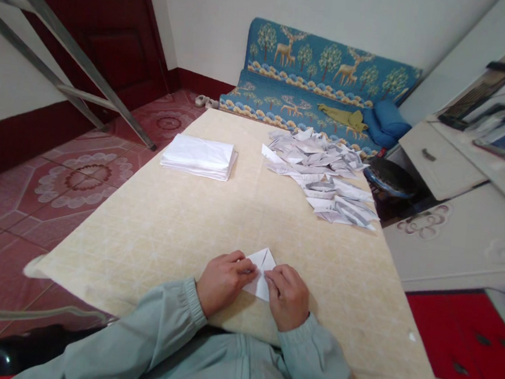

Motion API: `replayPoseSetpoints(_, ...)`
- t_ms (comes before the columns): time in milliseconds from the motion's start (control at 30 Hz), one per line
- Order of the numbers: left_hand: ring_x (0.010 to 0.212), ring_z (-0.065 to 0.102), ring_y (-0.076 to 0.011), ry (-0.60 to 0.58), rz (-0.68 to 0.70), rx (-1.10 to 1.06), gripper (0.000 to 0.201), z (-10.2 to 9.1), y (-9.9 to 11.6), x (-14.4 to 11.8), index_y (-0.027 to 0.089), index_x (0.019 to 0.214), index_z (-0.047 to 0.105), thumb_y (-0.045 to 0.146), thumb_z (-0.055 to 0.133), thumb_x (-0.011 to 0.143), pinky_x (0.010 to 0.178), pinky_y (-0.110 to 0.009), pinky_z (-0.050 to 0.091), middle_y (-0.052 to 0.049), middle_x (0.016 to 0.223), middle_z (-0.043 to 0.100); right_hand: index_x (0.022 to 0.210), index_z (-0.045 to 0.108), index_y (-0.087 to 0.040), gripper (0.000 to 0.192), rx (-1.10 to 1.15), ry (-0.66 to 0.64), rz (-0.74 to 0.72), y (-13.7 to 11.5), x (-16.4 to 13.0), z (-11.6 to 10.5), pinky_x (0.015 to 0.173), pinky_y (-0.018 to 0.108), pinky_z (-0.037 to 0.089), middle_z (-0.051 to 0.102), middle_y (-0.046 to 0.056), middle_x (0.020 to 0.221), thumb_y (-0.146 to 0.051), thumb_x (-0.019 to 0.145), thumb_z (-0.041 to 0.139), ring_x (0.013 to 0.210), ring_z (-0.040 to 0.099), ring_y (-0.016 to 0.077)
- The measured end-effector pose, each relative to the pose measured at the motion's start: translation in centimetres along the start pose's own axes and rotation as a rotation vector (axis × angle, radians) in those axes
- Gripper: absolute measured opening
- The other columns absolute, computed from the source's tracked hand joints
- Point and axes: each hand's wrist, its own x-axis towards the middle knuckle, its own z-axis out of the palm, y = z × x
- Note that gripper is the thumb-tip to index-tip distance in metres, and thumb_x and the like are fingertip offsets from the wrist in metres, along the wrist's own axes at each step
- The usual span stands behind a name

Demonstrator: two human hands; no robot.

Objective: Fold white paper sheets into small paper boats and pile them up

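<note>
At the far left we see a metal ladder (56, 26) slanting in front of a dark red door (115, 34), above reddish patterned floor tiles (84, 179). Next comes the table (184, 230) before us, covered in pale yellow, with a neat stack of white sheets (198, 156) lying flat near its far left corner.

At the near edge, our left hand (224, 280) pinches the left side of a small folded paper (260, 281) between thumb and fingers. The paper lies low over the tabletop, right between our two hands, its pointed end turned away from us and a seam running down from that point. Our right hand (288, 296) pinches its right side in the same way.

Beyond the table we find a blue sofa (310, 86) printed with deer and trees. Farther right, a loose pile of folded papers (323, 170) spreads along the table's far right side. Last, we see a pale cabinet (457, 237).
</note>
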Motion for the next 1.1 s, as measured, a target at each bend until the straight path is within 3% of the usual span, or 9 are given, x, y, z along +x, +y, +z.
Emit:
replayPoseSetpoints(233,0.087,0.050,-0.0174,-0.023,0.011,0.046,0.022,0.0,0.1,0.1,0.023,0.103,0.063,0.026,0.046,0.089,0.072,-0.030,0.044,-0.004,0.094,0.063,0.082,0.066,-0.017,0.025,-0.092,-0.042,-0.111,-0.5,0.0,0.0,0.065,0.030,0.043,0.057,0.007,0.073,-0.013,0.089,0.043,0.073,0.051,0.0178)
replayPoseSetpoints(433,0.089,0.051,-0.0176,-0.029,0.033,0.060,0.022,0.3,0.1,-0.3,0.021,0.106,0.061,0.025,0.049,0.087,0.075,-0.031,0.045,-0.005,0.099,0.063,0.091,0.065,-0.016,0.028,-0.111,-0.153,-0.138,-1.4,-0.4,-0.1,0.068,0.033,0.045,0.058,0.010,0.080,-0.010,0.089,0.038,0.078,0.051,0.0206)
replayPoseSetpoints(600,0.097,0.050,-0.0197,-0.013,0.033,0.057,0.030,0.6,0.2,-1.0,0.022,0.117,0.055,0.024,0.048,0.088,0.079,-0.032,0.046,-0.005,0.112,0.060,0.089,0.064,-0.015,0.028,-0.003,-0.149,-0.084,-1.6,-0.6,-0.4,0.070,0.035,0.048,0.057,0.010,0.084,-0.008,0.085,0.037,0.081,0.052,0.0202)
replayPoseSetpoints(800,0.100,0.049,-0.0202,-0.002,0.002,0.061,0.028,0.6,1.2,-0.8,0.024,0.114,0.056,0.029,0.050,0.087,0.083,-0.034,0.045,-0.005,0.110,0.059,0.091,0.066,-0.017,0.035,0.135,-0.119,-0.069,-1.8,-0.9,-1.3,0.072,0.036,0.051,0.060,0.011,0.090,-0.004,0.080,0.036,0.086,0.056,0.0205)
replayPoseSetpoints(1000,0.102,0.048,-0.0227,0.025,-0.045,0.086,0.026,0.9,2.1,-0.7,0.024,0.111,0.058,0.028,0.049,0.086,0.083,-0.037,0.044,-0.005,0.109,0.058,0.100,0.065,-0.022,0.037,0.392,-0.164,-0.042,0.1,-1.4,-2.8,0.073,0.031,0.051,0.060,0.007,0.092,-0.006,0.082,0.037,0.086,0.058,0.0173)
replayPoseSetpoints(1100,0.102,0.048,-0.0230,0.005,-0.029,0.073,0.027,0.8,2.0,-0.8,0.023,0.112,0.058,0.027,0.048,0.087,0.083,-0.037,0.045,-0.004,0.114,0.057,0.110,0.062,-0.024,0.036,0.325,-0.115,-0.027,1.5,-0.8,-3.5,0.072,0.031,0.048,0.057,0.008,0.094,-0.011,0.087,0.037,0.087,0.055,0.0181)
